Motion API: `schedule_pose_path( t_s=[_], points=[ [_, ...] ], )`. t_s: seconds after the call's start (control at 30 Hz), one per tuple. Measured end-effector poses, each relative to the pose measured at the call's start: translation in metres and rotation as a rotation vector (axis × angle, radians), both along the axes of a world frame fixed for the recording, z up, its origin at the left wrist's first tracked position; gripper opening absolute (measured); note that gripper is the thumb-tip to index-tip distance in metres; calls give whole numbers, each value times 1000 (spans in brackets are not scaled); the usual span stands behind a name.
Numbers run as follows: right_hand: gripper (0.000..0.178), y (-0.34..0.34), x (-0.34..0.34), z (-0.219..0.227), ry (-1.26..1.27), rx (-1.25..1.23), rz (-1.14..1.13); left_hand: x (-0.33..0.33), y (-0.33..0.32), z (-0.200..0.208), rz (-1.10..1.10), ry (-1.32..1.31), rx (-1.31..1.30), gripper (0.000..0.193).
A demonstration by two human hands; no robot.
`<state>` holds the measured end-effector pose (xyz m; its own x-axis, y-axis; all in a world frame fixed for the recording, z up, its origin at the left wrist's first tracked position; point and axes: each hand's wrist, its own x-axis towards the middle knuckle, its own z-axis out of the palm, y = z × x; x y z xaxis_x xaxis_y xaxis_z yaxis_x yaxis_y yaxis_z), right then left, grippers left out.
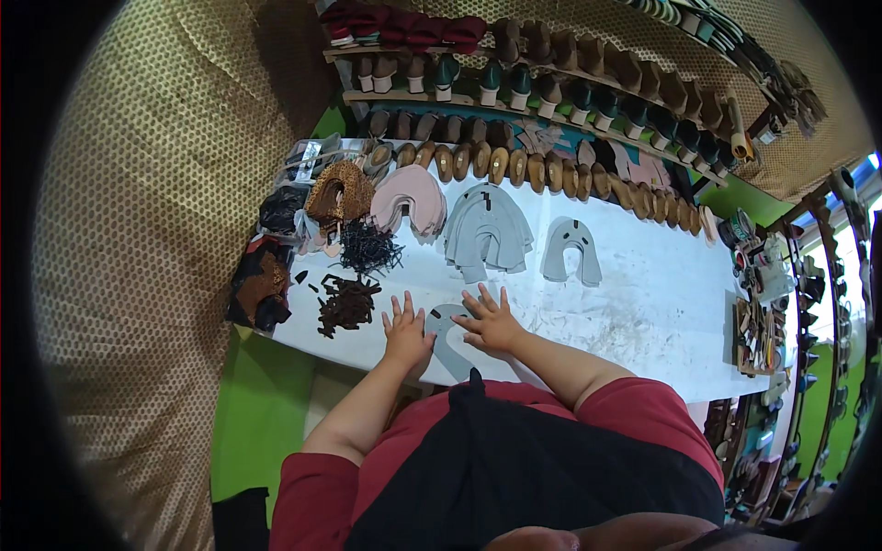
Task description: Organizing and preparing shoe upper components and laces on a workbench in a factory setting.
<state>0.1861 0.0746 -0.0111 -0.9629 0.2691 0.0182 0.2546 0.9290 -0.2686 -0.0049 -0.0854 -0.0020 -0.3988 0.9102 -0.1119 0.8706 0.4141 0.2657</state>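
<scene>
A grey U-shaped shoe-upper piece [446, 338] lies on the white worktable at its near edge, between my two hands. A small dark mark or strip shows near its top. My left hand [405, 336] rests at the piece's left side, fingers spread. Over its right side lies my right hand [492, 323], fingers apart, with the thumb-side fingers touching or just above the grey surface. Left of my left hand is a pile of short dark brown strips [347, 306]. Farther off stand a tall stack of grey U-shaped pieces [487, 220] and a smaller grey stack [571, 253].
Pink U-shaped pieces [411, 195], leopard-print pieces [338, 191] and a tangle of thin black strips [369, 248] sit at the back left. Wooden shoe lasts [499, 167] line the table's far edge, below shelves of heeled shoes [520, 87]. A tray of tools [755, 335] stands at the right.
</scene>
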Motion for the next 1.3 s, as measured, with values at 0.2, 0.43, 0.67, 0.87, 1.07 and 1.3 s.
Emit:
schedule_pose_path(
  t_s=[0.2,0.43,0.67,0.87,1.07,1.3],
  points=[
    [51,5,3,3,-44,-57,11,15,26,18,364,-248,-195,51],
    [51,7,-1,7,-70,-74,29,15,38,17,263,-61,-4,43],
    [53,13,3,-1,-39,-65,34,11,55,42,222,-31,-211,30],
    [54,9,-2,9,-69,-75,64,1,50,13,356,-312,-65,21],
    [56,13,-1,0,1,-27,82,19,63,17,174,-259,26,17],
    [55,14,-3,0,-50,-40,80,6,50,-1,247,-299,59,20]
  ],
)
